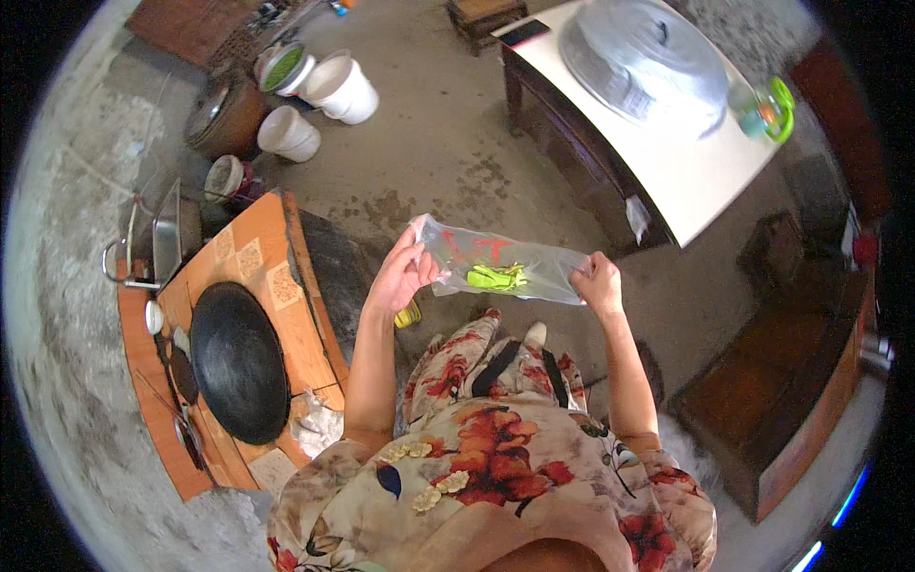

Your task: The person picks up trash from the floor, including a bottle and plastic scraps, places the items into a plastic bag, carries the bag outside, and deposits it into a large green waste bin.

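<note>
Holding the clear bag [548, 272] level likely takes even tension — left hand [402, 271] and right hand [598, 283] each pinching one end — as it hangs midair, left of the near corner of the desk [691, 186].

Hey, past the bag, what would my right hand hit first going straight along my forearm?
Probably the table, whose dark side lies ahead of your right hand, though depth and height are unclear from this view.
</note>
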Available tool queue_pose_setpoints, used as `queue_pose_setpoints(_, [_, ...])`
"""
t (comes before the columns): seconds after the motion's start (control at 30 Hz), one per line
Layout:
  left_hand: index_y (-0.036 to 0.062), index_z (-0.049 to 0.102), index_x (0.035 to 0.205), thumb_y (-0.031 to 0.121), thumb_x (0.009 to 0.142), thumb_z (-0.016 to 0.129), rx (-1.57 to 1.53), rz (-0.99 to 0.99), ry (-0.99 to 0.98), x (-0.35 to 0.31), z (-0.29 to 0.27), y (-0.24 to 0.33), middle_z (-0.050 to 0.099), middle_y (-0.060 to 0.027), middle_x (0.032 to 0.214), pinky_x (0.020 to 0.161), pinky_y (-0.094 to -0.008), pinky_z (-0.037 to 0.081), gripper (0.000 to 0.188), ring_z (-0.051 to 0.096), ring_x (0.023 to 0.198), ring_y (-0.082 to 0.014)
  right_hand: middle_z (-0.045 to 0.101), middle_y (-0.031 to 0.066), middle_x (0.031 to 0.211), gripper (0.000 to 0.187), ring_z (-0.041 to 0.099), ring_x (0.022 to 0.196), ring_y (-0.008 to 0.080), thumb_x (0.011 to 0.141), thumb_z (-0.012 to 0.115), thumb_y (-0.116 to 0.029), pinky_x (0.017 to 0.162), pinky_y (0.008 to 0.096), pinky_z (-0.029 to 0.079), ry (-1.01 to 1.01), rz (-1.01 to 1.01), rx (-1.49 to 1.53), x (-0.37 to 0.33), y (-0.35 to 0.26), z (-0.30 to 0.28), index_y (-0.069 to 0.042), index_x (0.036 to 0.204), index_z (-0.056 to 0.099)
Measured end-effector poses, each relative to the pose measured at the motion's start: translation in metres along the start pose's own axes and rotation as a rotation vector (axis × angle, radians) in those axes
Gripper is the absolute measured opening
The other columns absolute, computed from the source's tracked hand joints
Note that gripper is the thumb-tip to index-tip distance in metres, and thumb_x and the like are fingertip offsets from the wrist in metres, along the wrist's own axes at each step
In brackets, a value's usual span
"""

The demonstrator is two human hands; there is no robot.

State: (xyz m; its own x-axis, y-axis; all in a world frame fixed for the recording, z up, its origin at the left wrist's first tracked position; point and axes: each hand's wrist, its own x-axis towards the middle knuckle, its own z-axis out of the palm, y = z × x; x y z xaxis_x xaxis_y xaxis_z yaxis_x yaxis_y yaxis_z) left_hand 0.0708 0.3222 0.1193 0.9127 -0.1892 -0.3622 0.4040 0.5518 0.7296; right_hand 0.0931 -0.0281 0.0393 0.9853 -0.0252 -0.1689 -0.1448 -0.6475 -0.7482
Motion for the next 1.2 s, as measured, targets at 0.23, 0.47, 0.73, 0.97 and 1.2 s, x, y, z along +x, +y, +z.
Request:
queue_pose_setpoints(0.23, [0.0143, 0.004, 0.148, 0.008, 0.090, 0.057, 0.243, 0.035, 0.226, 0.024, -0.061, 0.069, 0.051, 0.0008, 0.068, 0.075, -0.0437, 0.056, 0.080, 0.052, 0.062, -0.0091, 0.066, 0.0223, 0.089, 0.039, 0.060, 0.073, 0.0361, 0.088, 0.053, -0.040, 0.063, 0.0455, 0.048, -0.356, -0.015, -0.068, 0.121, -0.054, 0.074, -0.003, 0.098, 0.063])
queue_pose_setpoints(0.47, [0.0139, 0.002, 0.149, 0.013, 0.085, 0.067, 0.379, 0.084, 0.454, 0.116, -0.163, 0.149, 0.049, 0.0028, 0.070, 0.054, -0.0289, 0.049, 0.092, 0.049, 0.057, -0.0072, 0.067, 0.0169, 0.099, 0.047, 0.043, 0.048, 0.0082, 0.101, 0.026, -0.032, 0.040, 0.0211, 0.036, -1.016, 0.456, 0.947, 0.279, -0.190, 0.147, 0.002, 0.123, 0.049])
queue_pose_setpoints(0.73, [0.0078, 0.030, 0.141, 0.014, 0.085, 0.067, 0.445, 0.087, 0.435, 0.278, -0.212, 0.293, 0.045, 0.0059, 0.065, 0.042, -0.0212, 0.031, 0.067, 0.039, 0.050, -0.0042, 0.065, 0.0209, 0.103, 0.048, 0.039, 0.041, 0.0092, 0.101, 0.024, -0.031, 0.038, 0.0178, 0.037, -0.686, 0.818, 1.647, 0.449, -0.269, 0.178, 0.005, 0.117, 0.050])
queue_pose_setpoints(0.97, [0.0034, 0.066, 0.090, 0.028, 0.092, 0.058, 0.689, 0.038, 0.656, 0.436, -0.257, 0.388, 0.042, 0.0043, 0.053, 0.039, -0.0232, 0.029, 0.026, 0.035, 0.043, -0.0058, 0.064, 0.0204, 0.106, 0.046, 0.037, 0.044, 0.0054, 0.101, 0.024, -0.032, 0.033, 0.0171, 0.028, -0.697, 0.617, 1.598, 0.596, -0.275, 0.218, 0.002, 0.117, 0.050])
queue_pose_setpoints(1.2, [0.0062, 0.056, 0.069, 0.035, 0.094, 0.053, 0.688, 0.068, 0.689, 0.562, -0.261, 0.517, 0.040, 0.0028, 0.049, 0.038, -0.0234, 0.028, 0.039, 0.036, 0.040, -0.0076, 0.069, 0.0150, 0.087, 0.050, 0.032, 0.041, 0.0055, 0.100, 0.024, -0.034, 0.032, 0.0176, 0.022, -0.787, 0.587, 1.349, 0.745, -0.345, 0.233, 0.001, 0.102, 0.061])
